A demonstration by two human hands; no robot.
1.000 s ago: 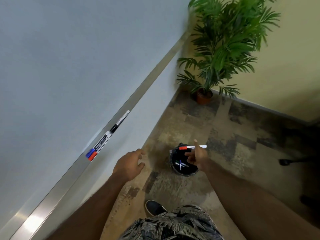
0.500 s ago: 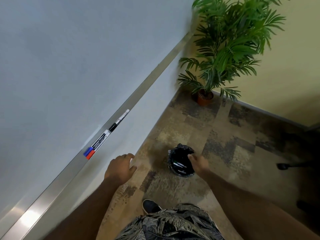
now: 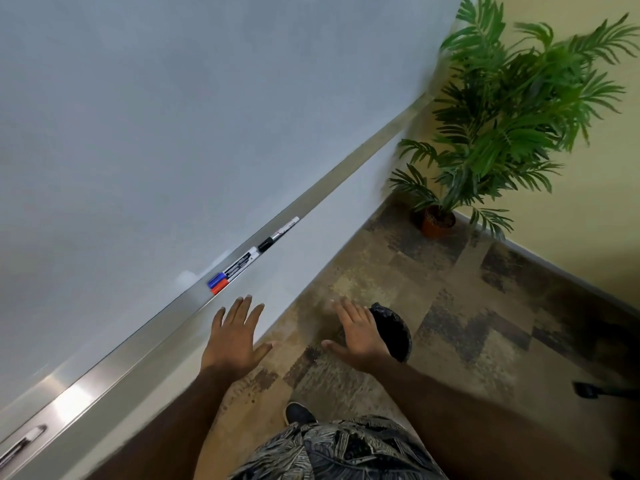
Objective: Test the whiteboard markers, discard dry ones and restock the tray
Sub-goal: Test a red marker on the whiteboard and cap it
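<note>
While both hands are spread flat with nothing in them, the whiteboard (image 3: 173, 116) fills the whole left and far part of the view, its grey-white surface showing no clear marks. Along its lower edge runs the metal marker tray (image 3: 138, 344), a long shiny ledge that goes from the near left corner toward the far right. On the right, in the far corner, stands a potted palm (image 3: 502, 109) in a brown pot, on a floor of patchy brown and dark carpet tiles (image 3: 467, 306). Near the middle of the floor sits a small waste bin with a black bag (image 3: 394, 327), partly hidden behind the right hand (image 3: 360, 337), which is held above it with fingers open. The left hand (image 3: 235, 337) is just beside the tray edge, fingers spread, touching no marker. On the tray lie three markers: a blue-capped marker (image 3: 232, 270) and a red-capped marker (image 3: 239, 273) side by side, and farther along a black-capped marker (image 3: 278, 234), end to end with them. A fourth marker (image 3: 20, 445) lies at the near left end, blurred.
</note>
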